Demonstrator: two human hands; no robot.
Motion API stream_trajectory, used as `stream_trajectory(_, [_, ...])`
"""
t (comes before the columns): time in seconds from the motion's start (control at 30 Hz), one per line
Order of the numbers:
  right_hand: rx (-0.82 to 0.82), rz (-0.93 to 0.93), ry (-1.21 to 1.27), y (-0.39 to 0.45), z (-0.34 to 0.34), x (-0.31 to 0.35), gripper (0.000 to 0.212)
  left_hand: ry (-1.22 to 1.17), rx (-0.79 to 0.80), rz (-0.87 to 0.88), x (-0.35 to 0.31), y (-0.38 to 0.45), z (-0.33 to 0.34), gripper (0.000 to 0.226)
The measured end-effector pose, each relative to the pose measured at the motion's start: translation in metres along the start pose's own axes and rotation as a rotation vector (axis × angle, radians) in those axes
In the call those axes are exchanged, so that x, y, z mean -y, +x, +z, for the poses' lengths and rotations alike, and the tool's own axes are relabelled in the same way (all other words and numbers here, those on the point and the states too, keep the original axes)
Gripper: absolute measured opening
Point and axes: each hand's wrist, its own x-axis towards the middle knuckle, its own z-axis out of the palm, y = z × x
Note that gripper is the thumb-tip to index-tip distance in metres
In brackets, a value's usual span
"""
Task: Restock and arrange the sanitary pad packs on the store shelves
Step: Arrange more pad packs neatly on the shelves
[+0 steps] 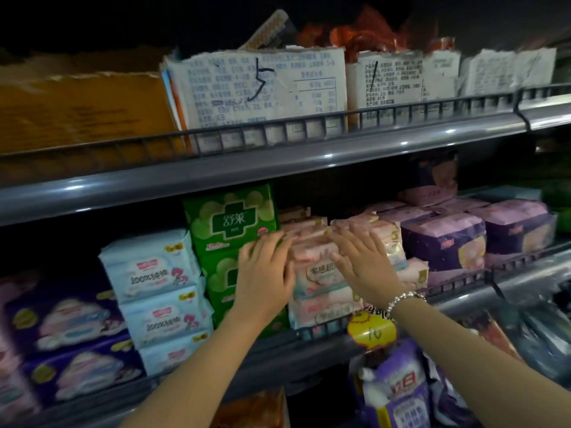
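A stack of pink sanitary pad packs (318, 276) stands on the middle shelf (278, 341) at the centre. My left hand (265, 273) lies flat with straight fingers against the left side of the stack, partly over the green packs (231, 220). My right hand (364, 261), with a bead bracelet at the wrist, presses flat on the right side of the pink stack. Neither hand grips a pack.
Light blue packs (154, 273) and dark purple packs (68, 316) fill the shelf to the left; purple packs (445, 239) lie to the right. Torn cardboard boxes (259, 88) sit on the upper shelf behind a wire rail. A yellow price tag (370, 330) hangs below, above more purple packs (398, 393).
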Motion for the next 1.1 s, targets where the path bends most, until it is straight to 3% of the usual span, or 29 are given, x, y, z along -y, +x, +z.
stream_trajectory(0.1, [0.049, -0.088, -0.021, -0.004, 0.003, 0.037, 0.093, 0.186, 0.027, -0.091, 0.027, -0.023, -0.01, 0.067])
stream_trajectory(0.17, [0.094, -0.117, -0.044, 0.0, 0.009, 0.061, 0.097, 0.277, 0.191, -0.178, 0.044, -0.03, -0.017, 0.103])
stream_trajectory(0.23, [0.111, -0.119, -0.083, 0.009, 0.014, 0.082, 0.096, 0.399, 0.407, -0.213, 0.059, -0.035, -0.022, 0.117])
stream_trajectory(0.37, [0.174, 0.025, 0.001, 0.04, 0.02, 0.106, 0.08, 0.442, 0.489, -0.165, 0.073, -0.034, -0.02, 0.104])
stream_trajectory(0.5, [0.189, 0.202, 0.281, 0.07, 0.017, 0.128, 0.088, 0.455, 0.447, -0.189, 0.074, -0.032, -0.016, 0.08])
stream_trajectory(0.73, [0.164, 0.224, 0.209, 0.064, 0.022, 0.136, 0.104, 0.512, 0.443, -0.141, 0.075, -0.037, -0.012, 0.076])
stream_trajectory(0.8, [0.073, 0.101, 0.063, 0.054, 0.022, 0.133, 0.114, 0.566, 0.458, -0.099, 0.074, -0.038, -0.015, 0.077])
stream_trajectory(0.9, [0.141, -0.113, -0.327, 0.047, 0.018, 0.127, 0.11, 0.649, 0.477, -0.058, 0.082, -0.036, -0.015, 0.081])
stream_trajectory(1.1, [0.248, -0.085, -0.484, 0.059, 0.02, 0.126, 0.109, 0.706, 0.488, -0.013, 0.088, -0.031, -0.005, 0.088])
